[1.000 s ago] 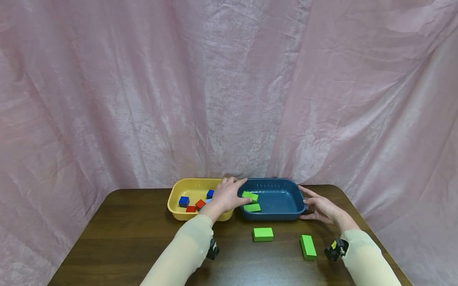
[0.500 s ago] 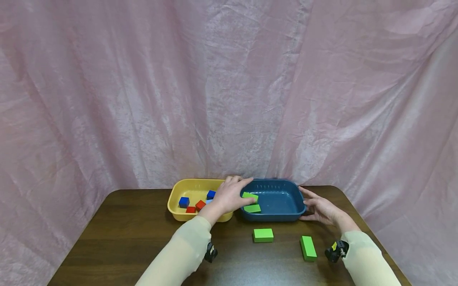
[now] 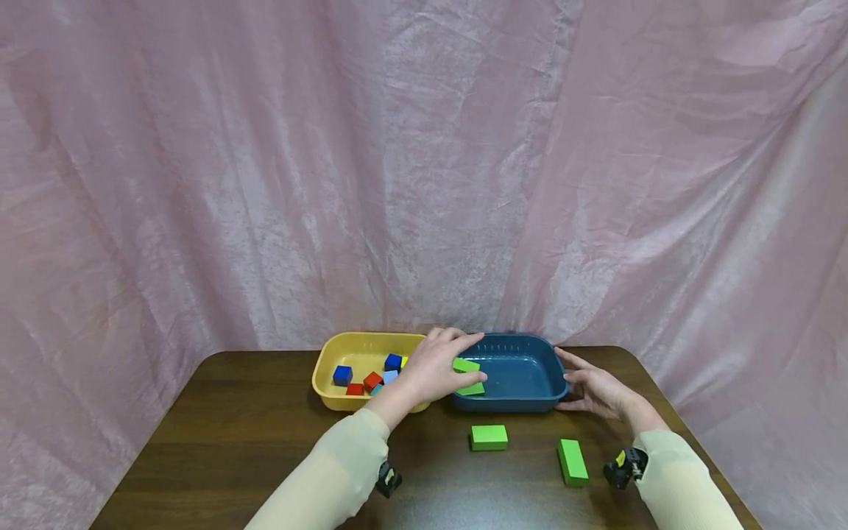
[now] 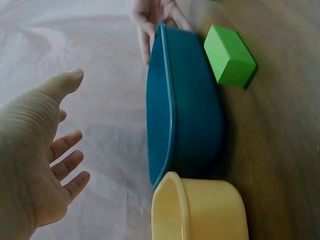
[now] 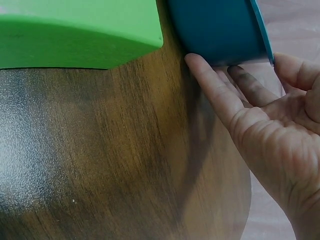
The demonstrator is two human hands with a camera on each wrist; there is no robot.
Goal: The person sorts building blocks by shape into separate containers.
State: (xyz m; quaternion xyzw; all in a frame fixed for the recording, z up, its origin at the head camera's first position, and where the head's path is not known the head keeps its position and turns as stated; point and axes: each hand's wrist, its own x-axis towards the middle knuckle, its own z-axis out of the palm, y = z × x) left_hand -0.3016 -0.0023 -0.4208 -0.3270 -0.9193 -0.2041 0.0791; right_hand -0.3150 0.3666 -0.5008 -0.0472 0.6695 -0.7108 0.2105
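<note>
My left hand (image 3: 440, 368) is raised over the place where the yellow tray (image 3: 331, 401) and the blue tray (image 3: 523, 403) meet. Its thumb and fingers are spread with nothing between them, as the left wrist view also shows. Beneath it, green blocks (image 3: 472, 391) lie in the blue tray's left end, partly hidden by the hand. At the right end of the blue tray, my right hand (image 3: 599, 390) rests its extended fingers against the wall and rim. Blue cubes (image 3: 342, 376), red blocks (image 3: 373, 380) and a light blue block (image 3: 390, 376) lie in the yellow tray.
On the dark wooden table (image 3: 218, 442), one green block (image 3: 489, 437) lies in front of the blue tray. Another upright-pointing green block (image 3: 573, 462) lies nearer the right forearm. A pink curtain (image 3: 424, 184) hangs right behind the trays.
My left hand has shifted right, from over the yellow tray's right end toward the blue tray, uncovering more blocks in the yellow tray. The right hand stays against the blue tray.
</note>
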